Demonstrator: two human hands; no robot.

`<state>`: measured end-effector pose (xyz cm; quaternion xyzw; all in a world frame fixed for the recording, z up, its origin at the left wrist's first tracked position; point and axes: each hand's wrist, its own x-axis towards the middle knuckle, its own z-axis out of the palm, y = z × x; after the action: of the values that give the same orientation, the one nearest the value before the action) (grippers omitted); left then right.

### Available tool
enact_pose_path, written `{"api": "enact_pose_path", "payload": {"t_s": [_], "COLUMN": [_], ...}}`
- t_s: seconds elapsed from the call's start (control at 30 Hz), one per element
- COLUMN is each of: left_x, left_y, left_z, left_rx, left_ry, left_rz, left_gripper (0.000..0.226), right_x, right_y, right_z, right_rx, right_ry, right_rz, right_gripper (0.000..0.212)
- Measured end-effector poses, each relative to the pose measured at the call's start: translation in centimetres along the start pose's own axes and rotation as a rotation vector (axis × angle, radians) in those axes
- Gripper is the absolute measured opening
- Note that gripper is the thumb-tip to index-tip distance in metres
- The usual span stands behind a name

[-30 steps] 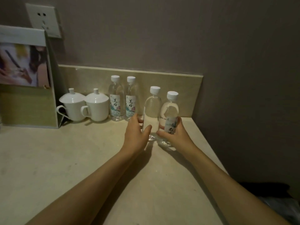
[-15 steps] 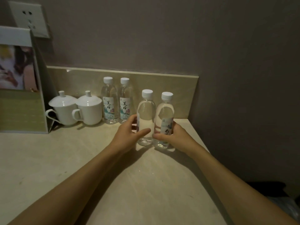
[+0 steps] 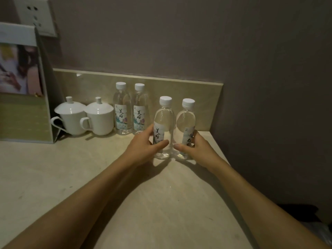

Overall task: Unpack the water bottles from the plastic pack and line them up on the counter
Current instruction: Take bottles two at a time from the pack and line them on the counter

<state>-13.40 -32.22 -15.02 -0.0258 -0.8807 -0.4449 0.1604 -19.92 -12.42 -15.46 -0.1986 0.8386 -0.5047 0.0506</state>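
Two clear plastic water bottles with white screw caps stand upright side by side on the beige stone tabletop (image 3: 161, 203), forward of the row at the wall: the left-held bottle (image 3: 163, 126) and the right-held bottle (image 3: 186, 128), close together, perhaps touching. The left hand (image 3: 143, 148) wraps the first low on its label, thumb across the front; the right hand (image 3: 199, 150) curls around the second likewise. At about ten o'clock from them, two more labelled clear bottles (image 3: 131, 112) stand against the tan backsplash (image 3: 197, 97). At nine o'clock from those sit two white lidded ceramic cups (image 3: 86, 117), then a standing printed card holder (image 3: 23, 90). The plastic pack is not in view. Judged from here, sliding the held pair back with low grips could tip them, or knock the standing pair; the tabletop's right edge lies near.
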Motion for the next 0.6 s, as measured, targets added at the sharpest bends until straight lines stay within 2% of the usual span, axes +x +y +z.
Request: {"api": "enact_pose_path", "payload": {"t_s": [0.07,0.2,0.3,0.43,0.6], "left_x": [-0.2,-0.7,-0.6,-0.5,-0.4], "left_y": [0.1,0.7,0.9,0.9,0.8], "left_z": [-0.3,1.3,2.5,3.1,3.4], "left_rx": [-0.043,0.039,0.082,0.062,0.084], "left_ry": [0.003,0.240,0.380,0.419,0.446], "left_rz": [-0.031,-0.090,-0.119,-0.116,-0.110], "left_gripper": [0.054,0.062,0.059,0.056,0.054], "right_x": [0.0,0.2,0.2,-0.2,-0.4], "right_y": [0.0,-0.3,-0.6,-0.6,-0.7], "right_z": [0.4,1.6,1.9,1.8,2.2], "right_rx": [-0.016,-0.086,-0.113,-0.145,-0.169], "right_ry": [0.030,0.150,0.159,0.129,0.179], "right_rz": [-0.001,0.034,0.057,0.063,0.055], "right_gripper": [0.070,0.063,0.065,0.067,0.063]}}
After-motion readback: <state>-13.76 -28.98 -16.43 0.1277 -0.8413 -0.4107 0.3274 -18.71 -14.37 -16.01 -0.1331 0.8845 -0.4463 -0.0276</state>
